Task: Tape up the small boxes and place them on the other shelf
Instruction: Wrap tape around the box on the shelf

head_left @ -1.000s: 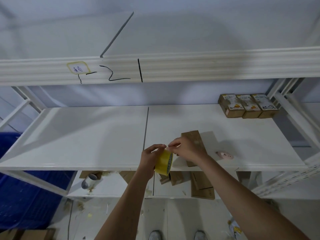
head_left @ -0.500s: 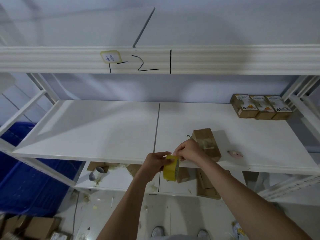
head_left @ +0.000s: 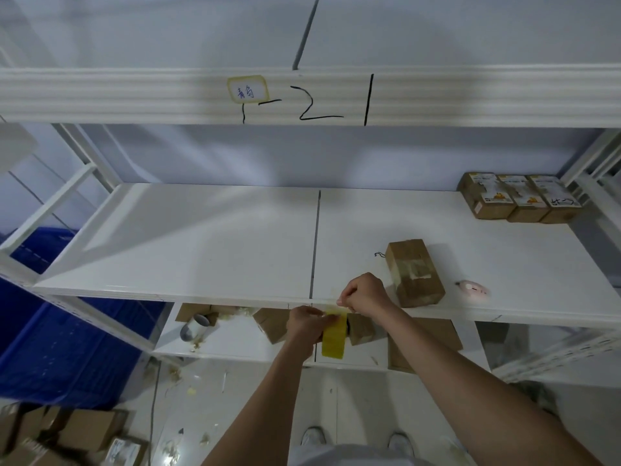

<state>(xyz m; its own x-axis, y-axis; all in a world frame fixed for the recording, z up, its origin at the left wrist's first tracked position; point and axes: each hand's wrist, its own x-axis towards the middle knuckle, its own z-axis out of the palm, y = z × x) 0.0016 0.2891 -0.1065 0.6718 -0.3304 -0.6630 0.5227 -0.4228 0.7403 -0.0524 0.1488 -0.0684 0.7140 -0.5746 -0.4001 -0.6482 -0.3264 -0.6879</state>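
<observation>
Pulling tape free for the box

My left hand (head_left: 307,326) grips the tape roll (head_left: 333,335) below the shelf (head_left: 201,250) edge; my right hand (head_left: 364,294) pinches its loose end. The box (head_left: 415,272) lies on the shelf, just beside my right hand. Advice: draw the strip taut and straight before laying it.

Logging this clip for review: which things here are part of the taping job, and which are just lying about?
Part of the job:
- yellow tape roll, held by left hand
- right hand, pinching the tape end
- brown box on the shelf
- three labelled boxes

Lying about:
- pink gadget
- blue bin
- floor cartons
</observation>
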